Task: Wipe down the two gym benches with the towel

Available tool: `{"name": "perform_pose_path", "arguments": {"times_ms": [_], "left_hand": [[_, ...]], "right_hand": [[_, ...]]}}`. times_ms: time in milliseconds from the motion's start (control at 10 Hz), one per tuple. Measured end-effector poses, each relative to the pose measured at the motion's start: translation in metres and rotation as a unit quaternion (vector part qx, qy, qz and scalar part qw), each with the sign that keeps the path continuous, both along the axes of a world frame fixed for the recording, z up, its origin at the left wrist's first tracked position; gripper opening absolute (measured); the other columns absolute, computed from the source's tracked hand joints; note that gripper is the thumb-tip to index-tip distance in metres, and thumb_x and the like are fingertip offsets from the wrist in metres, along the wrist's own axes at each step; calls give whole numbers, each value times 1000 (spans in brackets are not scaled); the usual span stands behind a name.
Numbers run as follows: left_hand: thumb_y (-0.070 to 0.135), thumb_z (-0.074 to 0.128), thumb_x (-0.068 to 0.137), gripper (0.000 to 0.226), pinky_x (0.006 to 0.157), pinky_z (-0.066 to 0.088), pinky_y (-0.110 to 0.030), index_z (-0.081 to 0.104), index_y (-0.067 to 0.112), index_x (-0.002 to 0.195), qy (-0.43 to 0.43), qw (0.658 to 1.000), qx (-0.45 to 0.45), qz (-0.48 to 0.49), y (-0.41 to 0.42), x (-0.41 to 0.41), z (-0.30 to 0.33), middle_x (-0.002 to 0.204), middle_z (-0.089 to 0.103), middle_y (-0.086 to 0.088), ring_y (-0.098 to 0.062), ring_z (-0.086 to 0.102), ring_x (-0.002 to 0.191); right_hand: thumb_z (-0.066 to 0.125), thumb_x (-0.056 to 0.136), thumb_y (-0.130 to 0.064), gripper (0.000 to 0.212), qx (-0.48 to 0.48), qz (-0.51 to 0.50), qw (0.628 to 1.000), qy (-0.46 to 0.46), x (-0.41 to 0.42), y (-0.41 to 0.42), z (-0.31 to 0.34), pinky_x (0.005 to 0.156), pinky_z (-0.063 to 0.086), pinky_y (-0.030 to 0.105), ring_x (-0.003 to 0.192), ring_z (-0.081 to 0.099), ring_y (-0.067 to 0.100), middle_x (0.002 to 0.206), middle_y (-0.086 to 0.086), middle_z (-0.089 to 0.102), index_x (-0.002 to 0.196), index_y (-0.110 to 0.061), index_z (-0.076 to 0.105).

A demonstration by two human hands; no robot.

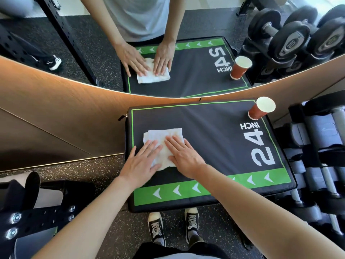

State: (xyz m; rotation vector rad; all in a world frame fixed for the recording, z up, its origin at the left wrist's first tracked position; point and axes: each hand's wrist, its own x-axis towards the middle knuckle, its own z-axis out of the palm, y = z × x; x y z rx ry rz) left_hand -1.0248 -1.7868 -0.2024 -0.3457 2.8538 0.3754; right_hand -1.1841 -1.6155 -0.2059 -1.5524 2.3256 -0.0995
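I press my left hand [141, 161] and right hand [183, 155], fingers flat, on the towel [164, 135] mid-frame to rub the bench [214, 131].

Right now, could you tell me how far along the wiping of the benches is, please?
Nothing looks finished yet. In hand: the left hand and right hand press the folded white towel flat on the left part of the black padded box with green trim. Left: its right part around the "24 INCH" print, where a brown paper cup stands at the far corner. No second bench can be told apart here.
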Motion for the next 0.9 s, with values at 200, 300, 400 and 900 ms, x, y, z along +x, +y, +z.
{"name": "perform_pose_path", "arguments": {"times_ms": [200, 300, 400, 900], "left_hand": [[56, 38, 108, 71, 130, 9, -55, 5, 37, 169, -8, 1000, 9, 11, -59, -25, 7, 177, -4, 13, -6, -11, 162], [54, 38, 109, 71, 131, 7, -56, 3, 38, 168, -14, 1000, 21, 18, -78, -35, 10, 177, -6, 14, -6, -13, 161], [54, 38, 109, 71, 131, 8, -56, 2, 39, 168, -9, 999, 30, 17, -93, -42, 8, 176, -7, 15, -5, -15, 161], [45, 48, 107, 74, 128, 16, -63, 11, 27, 169, 62, 996, -3, -70, -50, -71, 38, 177, 10, 3, -19, 5, 164]], "right_hand": [[32, 111, -38, 65, 9, 0, 1000, -3, -25, -63, 2, 129, 3, 45, 159, -6, 19, 173, -4, -5, 165, -18, 1], [30, 111, -39, 65, 19, -6, 1000, 3, -33, -84, 1, 129, 4, 45, 159, -8, 18, 172, -5, -7, 165, -19, -1], [28, 111, -39, 65, 26, -12, 1000, -3, -39, -99, -1, 129, 3, 45, 159, -10, 18, 172, -6, -8, 165, -19, -2], [34, 108, -50, 62, -61, -190, 980, -4, -17, -34, 19, 125, 14, 53, 159, 7, 24, 172, -5, 12, 163, -25, 18]]}}
